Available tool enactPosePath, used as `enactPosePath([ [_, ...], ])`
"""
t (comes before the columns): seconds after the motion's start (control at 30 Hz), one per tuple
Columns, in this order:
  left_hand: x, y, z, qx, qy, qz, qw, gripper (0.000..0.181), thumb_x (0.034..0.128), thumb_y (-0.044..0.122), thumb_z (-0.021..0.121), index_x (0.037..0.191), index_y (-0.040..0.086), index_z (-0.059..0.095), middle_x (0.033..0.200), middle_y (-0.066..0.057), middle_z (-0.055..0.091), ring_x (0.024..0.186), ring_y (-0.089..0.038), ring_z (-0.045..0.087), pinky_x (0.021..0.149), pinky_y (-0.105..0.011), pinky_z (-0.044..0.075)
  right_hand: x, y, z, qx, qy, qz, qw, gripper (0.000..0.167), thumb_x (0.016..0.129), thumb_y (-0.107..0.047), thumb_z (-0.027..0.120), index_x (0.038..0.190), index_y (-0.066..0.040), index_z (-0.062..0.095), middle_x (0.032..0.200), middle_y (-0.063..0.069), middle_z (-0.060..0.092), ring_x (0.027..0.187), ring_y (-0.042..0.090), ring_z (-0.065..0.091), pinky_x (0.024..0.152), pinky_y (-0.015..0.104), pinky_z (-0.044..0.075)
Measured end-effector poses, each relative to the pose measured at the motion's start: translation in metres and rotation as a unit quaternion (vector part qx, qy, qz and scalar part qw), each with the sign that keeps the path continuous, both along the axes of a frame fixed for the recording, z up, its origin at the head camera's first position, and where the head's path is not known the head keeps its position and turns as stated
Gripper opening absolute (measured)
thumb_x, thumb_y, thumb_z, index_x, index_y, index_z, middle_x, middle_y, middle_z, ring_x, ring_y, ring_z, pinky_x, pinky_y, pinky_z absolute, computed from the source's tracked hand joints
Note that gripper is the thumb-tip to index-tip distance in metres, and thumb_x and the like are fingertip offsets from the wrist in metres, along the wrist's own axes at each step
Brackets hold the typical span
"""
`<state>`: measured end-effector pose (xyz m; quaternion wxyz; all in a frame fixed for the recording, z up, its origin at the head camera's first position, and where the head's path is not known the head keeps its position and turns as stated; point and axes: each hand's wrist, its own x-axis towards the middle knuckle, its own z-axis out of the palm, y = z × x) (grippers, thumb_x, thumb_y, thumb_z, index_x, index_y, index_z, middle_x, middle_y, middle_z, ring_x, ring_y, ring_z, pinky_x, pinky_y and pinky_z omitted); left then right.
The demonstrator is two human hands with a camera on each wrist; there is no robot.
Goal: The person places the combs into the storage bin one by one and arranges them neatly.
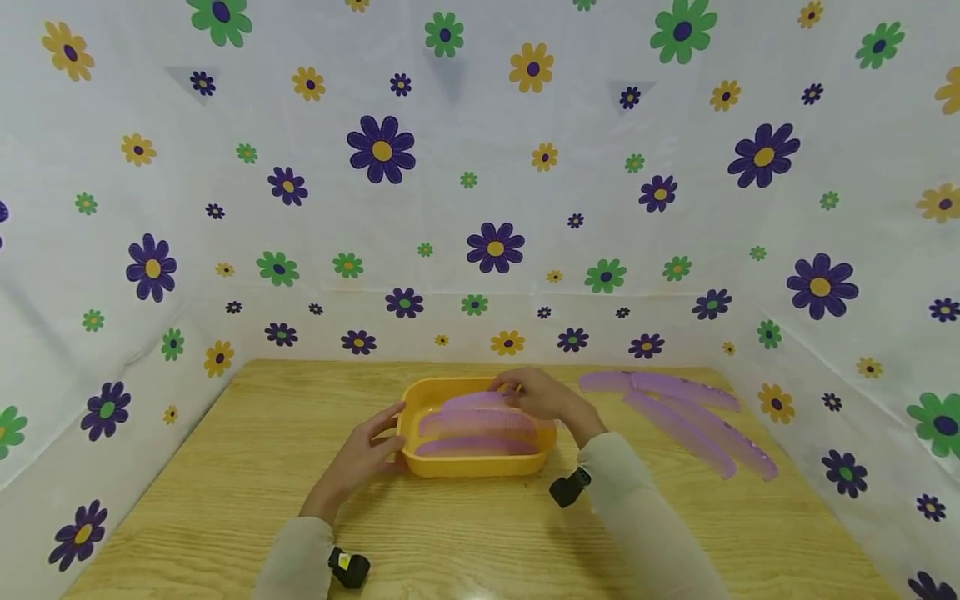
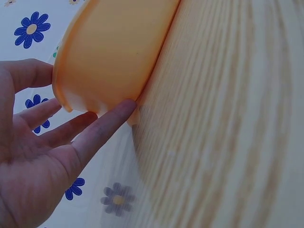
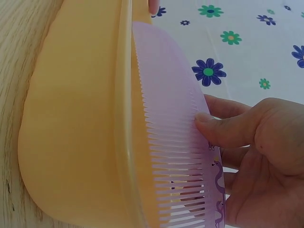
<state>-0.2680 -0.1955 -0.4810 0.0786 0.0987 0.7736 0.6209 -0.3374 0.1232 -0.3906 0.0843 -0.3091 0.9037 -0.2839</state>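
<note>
One arched, translucent pale-purple plastic comb (image 3: 164, 76) is pinched between the thumb and fingers of your right hand (image 1: 542, 396), its teeth turned down toward the yellow, round-cornered plastic tub (image 1: 480, 469) below those fingers. Expect it to be light and fairly stiff, with a smooth face that may slip; the slender teeth look like the fragile part, so take hold along the solid spine, where dark figures are printed. Your left hand (image 1: 365, 450) has its fingers spread, touching the tub's end wall; the smooth-walled tub probably weighs little and could slide, so steady it near the rim. Another purple comb (image 1: 480, 447) lies in the tub, nearer you than your right fingers. To the right of those fingers, more purple combs (image 1: 678, 431) lie fanned on the pale wood-grained table (image 1: 420, 533).
</note>
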Motion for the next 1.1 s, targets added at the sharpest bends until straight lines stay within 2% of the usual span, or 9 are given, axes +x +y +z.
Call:
enactPosePath([
  [0.57,0.0,0.0,-0.001,0.01,-0.002,-0.011,0.9999,0.062,0.1057,0.008,0.051,0.163,0.008,0.027,0.162,-0.03,0.033,0.137,-0.05,0.053,0.096,-0.048,0.061,0.003,-0.014,-0.003,-0.006,-0.002,0.012,0.9999,0.032,0.1,0.003,0.056,0.127,-0.006,0.07,0.126,0.015,0.07,0.106,0.026,0.062,0.103,0.047,0.057],
  [0.87,0.0,0.0,-0.001,0.012,-0.004,-0.01,0.9999,0.063,0.1056,0.009,0.051,0.163,0.008,0.027,0.163,-0.03,0.032,0.137,-0.05,0.053,0.096,-0.048,0.061,0.002,-0.02,-0.008,-0.004,0.001,0.026,0.9997,0.031,0.099,0.003,0.057,0.125,-0.006,0.071,0.123,0.014,0.071,0.104,0.024,0.063,0.097,0.041,0.058],
  [1.1,-0.001,-0.001,-0.002,0.012,-0.006,-0.009,0.9999,0.063,0.1054,0.009,0.052,0.163,0.009,0.028,0.163,-0.029,0.033,0.138,-0.05,0.052,0.095,-0.048,0.062,0.002,-0.024,-0.011,0.002,-0.005,0.022,0.9997,0.031,0.1,0.002,0.057,0.125,-0.008,0.072,0.122,0.012,0.072,0.104,0.023,0.064,0.097,0.04,0.058],
])
